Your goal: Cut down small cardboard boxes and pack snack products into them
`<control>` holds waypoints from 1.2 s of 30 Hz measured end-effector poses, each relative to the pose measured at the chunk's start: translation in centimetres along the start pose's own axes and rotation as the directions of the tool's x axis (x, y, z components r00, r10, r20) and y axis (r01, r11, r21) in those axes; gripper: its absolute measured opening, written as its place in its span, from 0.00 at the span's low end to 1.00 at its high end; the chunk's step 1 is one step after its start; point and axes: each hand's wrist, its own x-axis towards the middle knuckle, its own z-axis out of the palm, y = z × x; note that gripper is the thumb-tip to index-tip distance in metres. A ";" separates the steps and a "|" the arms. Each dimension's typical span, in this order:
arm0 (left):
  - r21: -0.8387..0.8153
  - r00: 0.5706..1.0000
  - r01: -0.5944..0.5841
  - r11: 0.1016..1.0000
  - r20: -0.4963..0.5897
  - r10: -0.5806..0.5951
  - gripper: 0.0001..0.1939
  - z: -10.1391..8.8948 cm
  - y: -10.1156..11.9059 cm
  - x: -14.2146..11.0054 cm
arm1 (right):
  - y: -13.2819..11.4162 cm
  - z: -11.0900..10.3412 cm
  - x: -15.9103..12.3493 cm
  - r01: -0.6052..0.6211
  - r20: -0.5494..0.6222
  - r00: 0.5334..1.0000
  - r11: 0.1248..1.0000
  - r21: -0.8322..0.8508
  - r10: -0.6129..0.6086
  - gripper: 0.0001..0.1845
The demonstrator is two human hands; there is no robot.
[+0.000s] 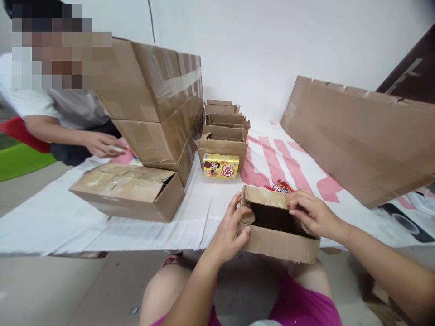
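Note:
A small open cardboard box (278, 243) sits at the table's front edge, its dark inside facing up. My left hand (227, 232) grips the left end, thumb by the near wall and fingers over a small end flap. On the far side, my right hand (313, 214) pinches the rim near the right corner with thumb and bent fingers. Just behind the box lies a red wrapped packet (281, 186), partly covered by it. A yellow printed carton (220, 166) stands beyond, to the left.
Opened cardboard boxes (222, 148) stand in a row behind the carton. A closed box (129, 190) and tall stacked boxes (176, 90) fill the left, near a co-worker's hand (105, 145). At right are a large cardboard sheet (360, 140) and a tape roll (406, 223).

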 end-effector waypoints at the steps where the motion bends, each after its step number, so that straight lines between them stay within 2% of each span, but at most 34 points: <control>1: 0.002 1.000 0.000 1.000 0.008 0.000 0.18 0.1 0.0 0.0 | 0.0 -0.2 -0.2 0.003 0.010 1.000 1.000 0.003 -0.003 0.05; 7: 0.011 1.000 0.002 1.000 0.028 -0.002 0.19 0.2 0.2 -0.1 | -0.5 -0.4 -0.7 0.022 0.039 0.999 1.000 -0.013 -0.021 0.06; 14: 0.001 1.000 0.002 1.000 0.030 -0.002 0.18 0.2 0.3 0.0 | -1.6 0.7 -0.9 -0.038 0.039 0.998 0.998 -0.043 0.039 0.07; 26: -0.019 0.999 0.013 1.000 0.039 -0.012 0.19 0.1 0.5 -0.2 | -2.3 1.3 -1.1 -0.074 -0.057 0.995 0.996 0.051 0.077 0.07; 33: -0.020 0.998 0.030 0.999 0.059 -0.029 0.19 0.2 0.5 -0.4 | -3.0 2.0 0.5 -0.203 -0.061 0.977 0.979 -0.005 0.202 0.07; 36: -0.021 0.998 0.037 0.999 0.059 -0.035 0.18 0.1 0.5 -0.3 | -2.8 2.2 1.0 -0.255 -0.083 0.963 0.966 0.029 0.257 0.07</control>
